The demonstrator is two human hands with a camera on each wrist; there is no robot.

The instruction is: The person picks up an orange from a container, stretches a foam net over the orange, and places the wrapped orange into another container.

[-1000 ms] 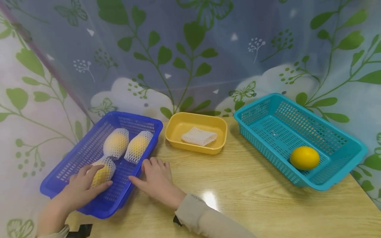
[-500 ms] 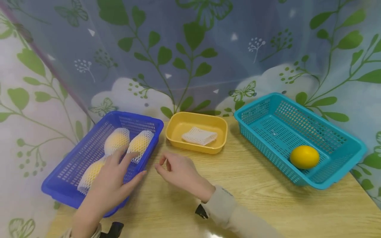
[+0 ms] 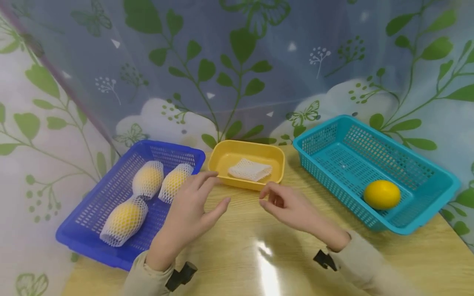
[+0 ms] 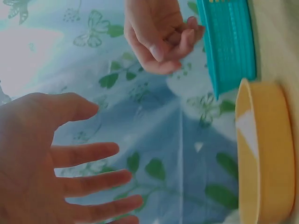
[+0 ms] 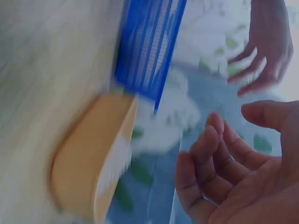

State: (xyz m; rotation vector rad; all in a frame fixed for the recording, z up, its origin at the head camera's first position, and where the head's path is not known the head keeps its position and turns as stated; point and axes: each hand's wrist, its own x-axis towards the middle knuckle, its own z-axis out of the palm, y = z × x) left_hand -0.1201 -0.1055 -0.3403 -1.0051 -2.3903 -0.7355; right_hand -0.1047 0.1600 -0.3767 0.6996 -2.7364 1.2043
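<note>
My left hand (image 3: 187, 211) hovers over the right rim of the blue basket (image 3: 89, 253), fingers extended and thumb apart; it holds nothing. In the basket lie 3 yellow fruits, each in a white foam net: a rear one (image 3: 149, 179), a right one (image 3: 175, 183) partly behind my fingers, and a front one (image 3: 126, 220). Fingers loosely bent, my right hand (image 3: 292, 208) is in the air just in front of the yellow tray (image 3: 237, 182). Nothing shows in its grasp in the right wrist view. A folded white foam net (image 3: 249, 169) rests in the tray.
At the right stands a teal basket (image 3: 331, 185) with one bare yellow fruit (image 3: 382, 194) near its front end. The wooden table (image 3: 237, 255) extends in front. A leaf-patterned curtain (image 3: 259, 82) hangs right behind the containers.
My left hand has left the front netted fruit and moved right, out over the basket's rim. My right hand has moved from that rim rightward to before the yellow tray.
</note>
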